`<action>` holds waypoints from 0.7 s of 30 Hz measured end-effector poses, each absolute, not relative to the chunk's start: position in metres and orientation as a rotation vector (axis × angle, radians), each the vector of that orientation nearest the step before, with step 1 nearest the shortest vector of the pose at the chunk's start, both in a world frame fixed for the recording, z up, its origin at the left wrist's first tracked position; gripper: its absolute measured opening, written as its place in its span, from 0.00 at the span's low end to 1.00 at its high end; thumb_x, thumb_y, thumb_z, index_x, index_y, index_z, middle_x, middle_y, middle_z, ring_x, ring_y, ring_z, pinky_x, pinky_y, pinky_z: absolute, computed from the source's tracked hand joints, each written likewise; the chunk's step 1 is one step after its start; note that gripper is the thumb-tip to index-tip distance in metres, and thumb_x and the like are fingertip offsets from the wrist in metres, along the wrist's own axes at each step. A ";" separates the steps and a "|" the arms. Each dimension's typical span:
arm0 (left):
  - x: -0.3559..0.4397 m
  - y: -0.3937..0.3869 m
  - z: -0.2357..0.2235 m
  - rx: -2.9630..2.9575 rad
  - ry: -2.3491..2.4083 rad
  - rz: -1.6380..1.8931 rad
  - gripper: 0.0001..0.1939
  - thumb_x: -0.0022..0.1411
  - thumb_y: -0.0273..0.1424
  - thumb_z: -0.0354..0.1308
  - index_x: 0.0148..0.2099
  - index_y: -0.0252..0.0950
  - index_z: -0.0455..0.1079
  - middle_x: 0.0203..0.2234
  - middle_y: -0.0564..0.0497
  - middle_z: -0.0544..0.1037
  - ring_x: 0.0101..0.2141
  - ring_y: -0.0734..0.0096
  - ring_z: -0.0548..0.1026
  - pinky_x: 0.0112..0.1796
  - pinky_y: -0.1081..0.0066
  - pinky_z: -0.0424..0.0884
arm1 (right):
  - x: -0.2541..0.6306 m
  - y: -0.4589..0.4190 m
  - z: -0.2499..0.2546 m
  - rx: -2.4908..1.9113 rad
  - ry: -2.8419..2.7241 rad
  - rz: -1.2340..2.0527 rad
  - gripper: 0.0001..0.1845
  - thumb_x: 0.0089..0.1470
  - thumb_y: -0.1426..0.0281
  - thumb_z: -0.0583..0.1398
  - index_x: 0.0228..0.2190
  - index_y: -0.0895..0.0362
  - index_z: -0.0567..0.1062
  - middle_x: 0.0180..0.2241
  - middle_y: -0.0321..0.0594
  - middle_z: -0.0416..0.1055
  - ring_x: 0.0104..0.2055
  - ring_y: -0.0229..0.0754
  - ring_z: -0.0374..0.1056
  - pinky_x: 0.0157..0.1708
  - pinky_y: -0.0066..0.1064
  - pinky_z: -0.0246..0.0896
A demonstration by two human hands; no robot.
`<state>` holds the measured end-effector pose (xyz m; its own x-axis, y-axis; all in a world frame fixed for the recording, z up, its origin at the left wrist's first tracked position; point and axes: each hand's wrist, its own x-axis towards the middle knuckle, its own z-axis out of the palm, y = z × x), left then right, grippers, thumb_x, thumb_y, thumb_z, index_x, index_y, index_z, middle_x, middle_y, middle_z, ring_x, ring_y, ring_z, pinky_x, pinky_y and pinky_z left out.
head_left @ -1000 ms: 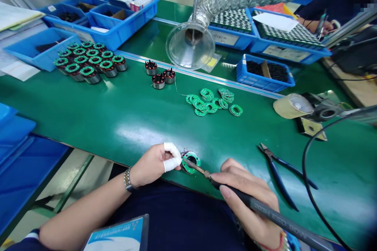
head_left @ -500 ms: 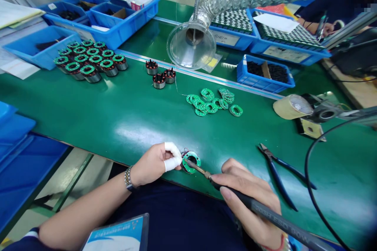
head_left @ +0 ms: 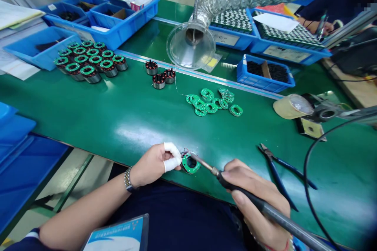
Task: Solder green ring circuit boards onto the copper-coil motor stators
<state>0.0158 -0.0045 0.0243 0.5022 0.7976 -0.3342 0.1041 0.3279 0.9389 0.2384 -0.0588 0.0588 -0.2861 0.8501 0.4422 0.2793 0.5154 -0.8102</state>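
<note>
My left hand [head_left: 154, 163], with white tape on two fingertips, pinches a small motor stator topped by a green ring circuit board [head_left: 190, 162] at the near edge of the green table [head_left: 123, 113]. My right hand [head_left: 259, 200] is wrapped round a soldering iron [head_left: 250, 200], held like a pen. Its tip rests on the upper edge of the green board. A pile of loose green ring boards [head_left: 213, 102] lies further back, in the middle of the table.
Finished stators with green tops [head_left: 90, 60] are grouped at the far left, and three bare stators [head_left: 159, 74] stand beside them. Blue-handled cutters [head_left: 277, 170] lie to the right. A fume hood [head_left: 191, 45], blue bins [head_left: 114, 11], a tape roll [head_left: 291, 106] and a black cable [head_left: 312, 164] surround the work spot.
My right hand has shifted a little right and down, and the iron's tip moved from the board's left side to its upper edge. My left hand has stayed put.
</note>
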 end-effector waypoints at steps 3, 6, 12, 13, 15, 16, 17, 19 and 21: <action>0.014 -0.008 0.026 1.198 1.013 0.564 0.05 0.54 0.30 0.56 0.30 0.34 0.65 0.24 0.54 0.72 0.27 0.74 0.72 0.33 0.72 0.67 | 0.235 -0.058 0.046 -1.025 -1.831 0.674 0.17 0.54 0.77 0.55 0.46 0.54 0.68 0.30 0.39 0.72 0.34 0.41 0.70 0.37 0.37 0.66; 0.011 -0.011 0.027 1.326 1.085 0.524 0.07 0.57 0.33 0.55 0.32 0.34 0.65 0.24 0.53 0.72 0.27 0.73 0.72 0.31 0.72 0.68 | 0.225 -0.055 0.034 -1.128 -1.942 0.592 0.18 0.52 0.75 0.59 0.46 0.55 0.66 0.40 0.44 0.73 0.43 0.44 0.69 0.43 0.36 0.67; 0.010 -0.011 0.034 1.481 1.154 0.431 0.10 0.59 0.34 0.52 0.29 0.34 0.66 0.23 0.52 0.73 0.25 0.73 0.72 0.28 0.73 0.69 | 0.212 -0.052 0.020 -1.171 -1.971 0.505 0.22 0.51 0.75 0.60 0.48 0.55 0.64 0.47 0.46 0.69 0.48 0.45 0.67 0.48 0.37 0.65; 0.011 -0.010 0.034 1.436 1.155 0.422 0.09 0.59 0.34 0.52 0.29 0.34 0.66 0.22 0.52 0.73 0.24 0.74 0.72 0.28 0.73 0.69 | 0.211 -0.051 0.019 -1.181 -1.971 0.507 0.22 0.51 0.74 0.61 0.48 0.55 0.64 0.46 0.46 0.70 0.48 0.45 0.68 0.47 0.36 0.66; 0.014 -0.011 0.035 1.265 1.126 0.426 0.11 0.58 0.35 0.53 0.28 0.33 0.65 0.20 0.53 0.72 0.22 0.75 0.71 0.27 0.73 0.69 | 0.211 -0.051 0.017 -1.194 -1.976 0.504 0.22 0.51 0.74 0.61 0.48 0.56 0.64 0.45 0.46 0.70 0.46 0.44 0.68 0.46 0.36 0.66; 0.016 -0.012 0.034 1.142 1.098 0.444 0.12 0.58 0.35 0.54 0.27 0.33 0.65 0.19 0.54 0.70 0.20 0.76 0.71 0.26 0.73 0.70 | 0.211 -0.051 0.017 -1.197 -1.978 0.498 0.21 0.51 0.74 0.61 0.48 0.56 0.64 0.44 0.46 0.70 0.46 0.45 0.68 0.46 0.36 0.66; 0.019 -0.014 0.033 1.006 1.064 0.472 0.12 0.57 0.36 0.55 0.26 0.32 0.64 0.18 0.54 0.69 0.19 0.77 0.70 0.24 0.73 0.70 | 0.211 -0.052 0.016 -1.198 -1.979 0.489 0.21 0.51 0.74 0.61 0.48 0.56 0.64 0.44 0.46 0.71 0.46 0.45 0.68 0.46 0.36 0.66; 0.023 -0.018 0.031 0.749 0.994 0.538 0.12 0.54 0.35 0.58 0.25 0.32 0.64 0.19 0.55 0.67 0.19 0.78 0.68 0.22 0.73 0.71 | 0.211 -0.052 0.015 -1.197 -1.974 0.479 0.21 0.52 0.73 0.61 0.48 0.55 0.64 0.44 0.46 0.70 0.46 0.45 0.68 0.46 0.37 0.66; 0.027 -0.024 0.029 0.582 0.940 0.588 0.11 0.51 0.35 0.60 0.27 0.31 0.65 0.20 0.55 0.67 0.19 0.78 0.67 0.21 0.73 0.72 | 0.211 -0.053 0.014 -1.189 -1.964 0.472 0.21 0.52 0.73 0.61 0.48 0.55 0.64 0.45 0.46 0.70 0.47 0.45 0.67 0.47 0.37 0.66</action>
<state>0.0267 -0.0239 0.0286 0.4620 0.6854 -0.5628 -0.2063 0.7003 0.6834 0.2110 -0.0526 0.0144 -0.2617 0.8659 0.4264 0.5776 0.4944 -0.6495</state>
